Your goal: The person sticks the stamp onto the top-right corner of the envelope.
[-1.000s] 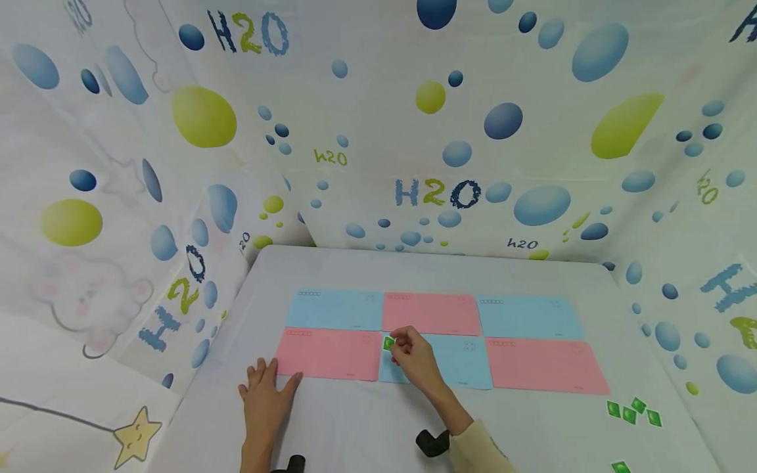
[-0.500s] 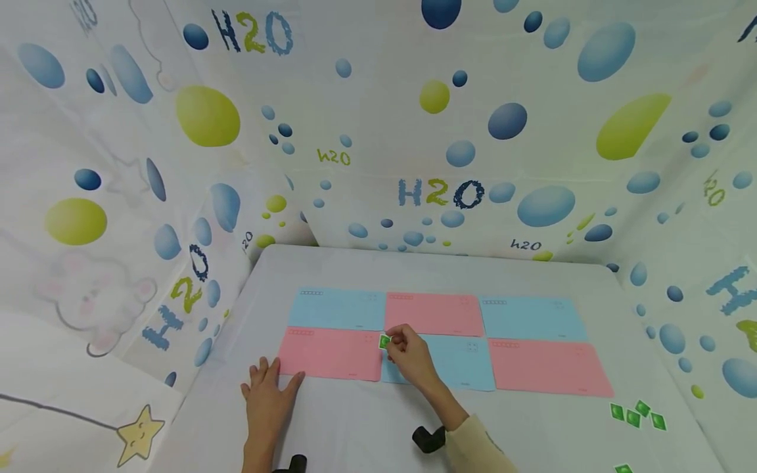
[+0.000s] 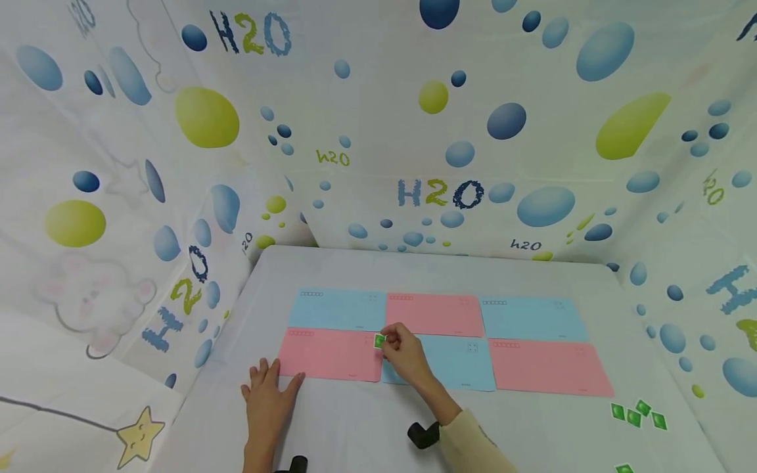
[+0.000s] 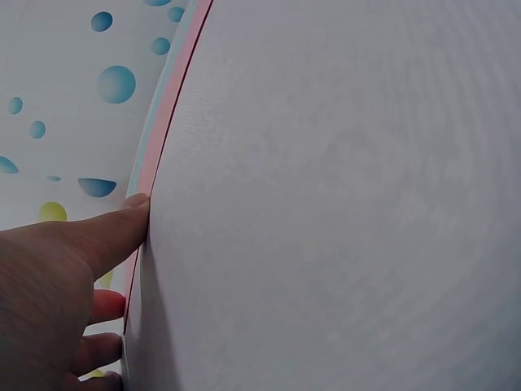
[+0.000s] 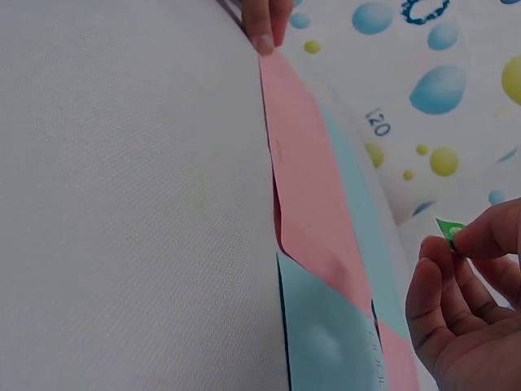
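My right hand (image 3: 409, 360) pinches a small green square stamp-like sticker (image 3: 379, 341) with a white border between thumb and fingertips. It holds the sticker over the upper right corner of the front left pink envelope (image 3: 331, 358); the right wrist view shows the sticker (image 5: 449, 231) raised above the paper. Spread-fingered, my left hand (image 3: 266, 402) rests at that envelope's near left corner. In the left wrist view its thumb (image 4: 122, 224) lies along the pink edge. Partly under my right forearm is the front middle blue envelope (image 3: 455, 361).
Behind lie a blue envelope (image 3: 337, 310), a pink envelope (image 3: 434, 315) and another blue envelope (image 3: 532, 320). A further pink envelope (image 3: 550, 369) is at front right. Several green stickers (image 3: 634, 418) lie loose on the white table (image 3: 355, 427), with one more sticker (image 3: 624, 469) nearer.
My right hand has carried the green sticker a little left, from the blue envelope's left edge to the pink envelope's upper right corner. My left hand stays in place.
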A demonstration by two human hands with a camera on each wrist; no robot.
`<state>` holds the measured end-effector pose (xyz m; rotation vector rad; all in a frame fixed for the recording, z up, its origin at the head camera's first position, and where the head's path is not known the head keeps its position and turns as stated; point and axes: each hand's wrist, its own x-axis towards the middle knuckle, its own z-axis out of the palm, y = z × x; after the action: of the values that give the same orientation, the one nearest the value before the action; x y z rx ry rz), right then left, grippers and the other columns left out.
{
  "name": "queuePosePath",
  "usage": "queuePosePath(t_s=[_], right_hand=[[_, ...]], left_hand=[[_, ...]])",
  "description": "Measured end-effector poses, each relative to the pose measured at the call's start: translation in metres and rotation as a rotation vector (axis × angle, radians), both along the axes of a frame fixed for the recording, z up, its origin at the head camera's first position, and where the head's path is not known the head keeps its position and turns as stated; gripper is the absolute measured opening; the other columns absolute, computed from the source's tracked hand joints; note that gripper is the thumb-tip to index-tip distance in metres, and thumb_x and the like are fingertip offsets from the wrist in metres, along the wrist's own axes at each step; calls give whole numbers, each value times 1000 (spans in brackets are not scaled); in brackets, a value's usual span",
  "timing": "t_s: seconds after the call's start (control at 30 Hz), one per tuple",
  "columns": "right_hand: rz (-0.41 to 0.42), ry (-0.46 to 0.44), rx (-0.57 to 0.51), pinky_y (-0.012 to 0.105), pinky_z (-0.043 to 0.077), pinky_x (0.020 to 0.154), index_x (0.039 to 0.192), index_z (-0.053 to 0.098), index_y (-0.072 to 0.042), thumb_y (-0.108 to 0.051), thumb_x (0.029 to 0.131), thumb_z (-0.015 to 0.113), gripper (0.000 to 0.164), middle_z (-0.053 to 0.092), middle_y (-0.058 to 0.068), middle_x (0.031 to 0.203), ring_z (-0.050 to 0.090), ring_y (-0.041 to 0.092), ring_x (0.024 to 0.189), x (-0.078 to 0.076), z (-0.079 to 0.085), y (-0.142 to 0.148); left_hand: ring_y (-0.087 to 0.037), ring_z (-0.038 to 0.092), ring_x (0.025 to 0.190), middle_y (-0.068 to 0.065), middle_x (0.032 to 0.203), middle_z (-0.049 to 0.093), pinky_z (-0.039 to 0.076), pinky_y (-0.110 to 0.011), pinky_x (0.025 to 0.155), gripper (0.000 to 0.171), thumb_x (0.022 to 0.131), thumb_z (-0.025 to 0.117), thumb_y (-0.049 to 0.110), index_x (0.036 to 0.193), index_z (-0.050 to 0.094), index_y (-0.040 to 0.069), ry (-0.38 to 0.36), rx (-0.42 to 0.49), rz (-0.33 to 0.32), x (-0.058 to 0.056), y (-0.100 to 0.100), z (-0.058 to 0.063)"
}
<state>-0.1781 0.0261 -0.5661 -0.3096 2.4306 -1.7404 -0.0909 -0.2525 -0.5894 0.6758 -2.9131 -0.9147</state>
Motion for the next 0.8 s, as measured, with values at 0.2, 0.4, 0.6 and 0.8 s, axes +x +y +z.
queuePosePath(t_s=[0.2, 0.4, 0.6, 0.8], right_hand=[[14, 17, 27, 19, 50, 60, 112, 64, -8, -6, 92, 56, 21, 63, 5, 93, 58, 7, 70, -3, -2, -5], [23, 35, 51, 20, 48, 60, 111, 64, -10, -6, 93, 56, 21, 63, 3, 92, 55, 8, 69, -5, -6, -9], [29, 36, 48, 19, 49, 60, 111, 64, -10, -6, 93, 56, 21, 63, 3, 92, 56, 8, 70, -8, -5, -13], [36, 52, 54, 18, 47, 60, 110, 65, -7, -5, 92, 57, 19, 63, 5, 91, 54, 8, 70, -11, -5, -20]], left_hand=[[-58, 13, 148, -38, 157, 22, 2, -75, 117, 80, 90, 71, 38, 146, 41, -9, 31, -6, 14, 2, 1, -1], [-59, 15, 148, -38, 156, 25, 3, -75, 117, 79, 89, 72, 37, 145, 43, -10, 55, -4, 15, 3, 1, -2], [-58, 13, 148, -38, 157, 23, 2, -75, 117, 79, 90, 72, 38, 145, 42, -10, 40, 4, 14, 3, 0, -3], [-58, 13, 148, -38, 157, 23, 3, -75, 117, 78, 89, 72, 37, 145, 43, -9, 46, 2, 18, 3, 0, -3]])
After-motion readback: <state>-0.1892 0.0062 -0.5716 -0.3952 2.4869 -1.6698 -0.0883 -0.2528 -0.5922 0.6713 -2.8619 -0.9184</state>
